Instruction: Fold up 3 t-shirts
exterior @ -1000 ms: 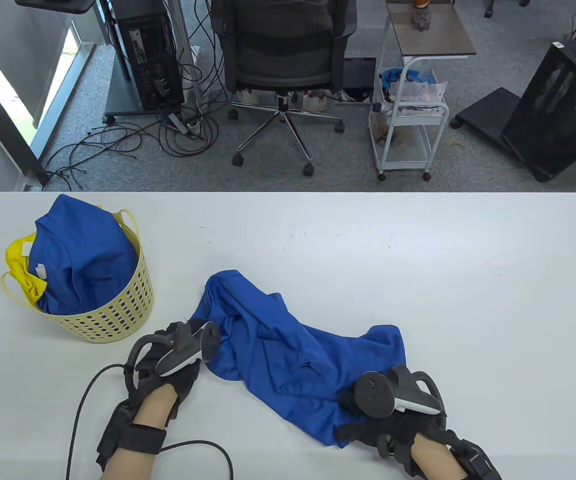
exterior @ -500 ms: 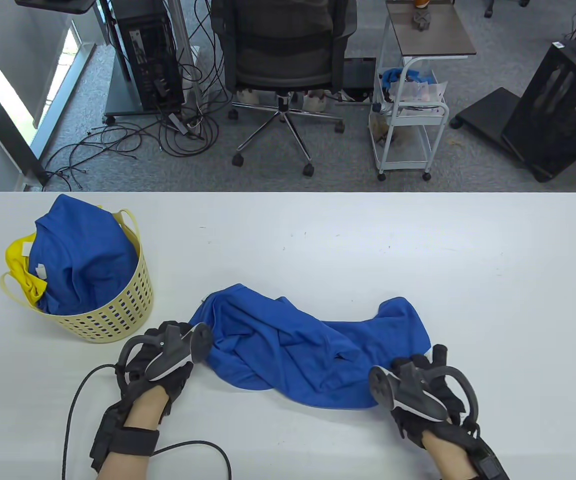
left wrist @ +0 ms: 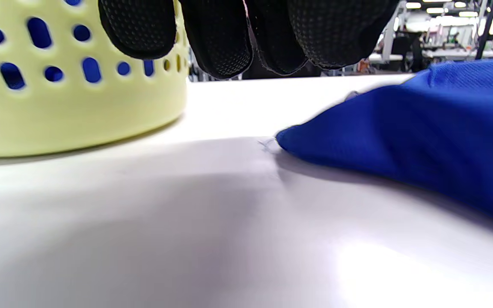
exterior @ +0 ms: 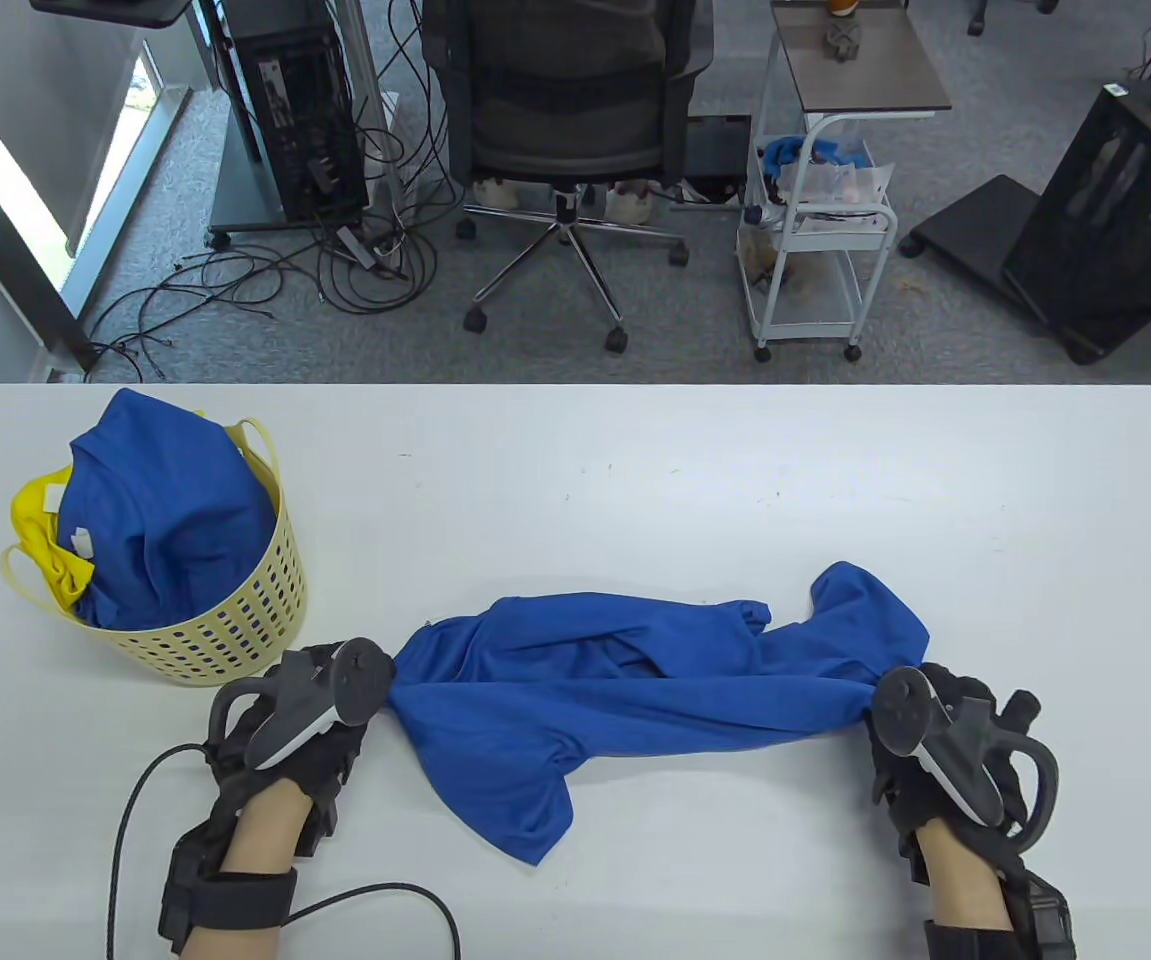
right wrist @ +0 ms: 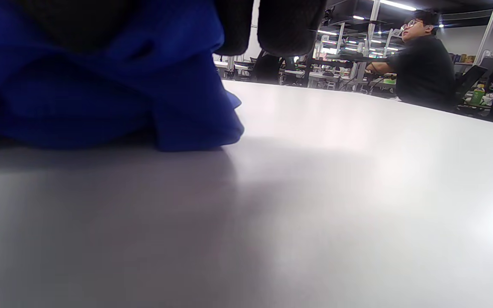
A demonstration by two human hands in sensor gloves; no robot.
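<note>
A blue t-shirt (exterior: 635,680) lies stretched in a crumpled band across the near part of the white table (exterior: 635,470). My left hand (exterior: 375,692) holds its left end and my right hand (exterior: 885,705) holds its right end; the trackers hide both grips. A loose flap hangs toward the front edge near the left end. In the left wrist view my gloved fingers (left wrist: 216,38) hang above the table beside the shirt (left wrist: 422,141). In the right wrist view the fingers (right wrist: 289,25) curl over bunched blue cloth (right wrist: 101,85).
A pale yellow perforated basket (exterior: 225,640) stands at the left of the table, just beyond my left hand, and shows in the left wrist view (left wrist: 58,115). It holds another blue shirt (exterior: 165,520) and a yellow one (exterior: 40,545). A black cable (exterior: 385,895) trails from my left wrist.
My hands have moved apart, the right far to the right and the left slightly left. The crumpled shirt has been pulled out into a long band between them.
</note>
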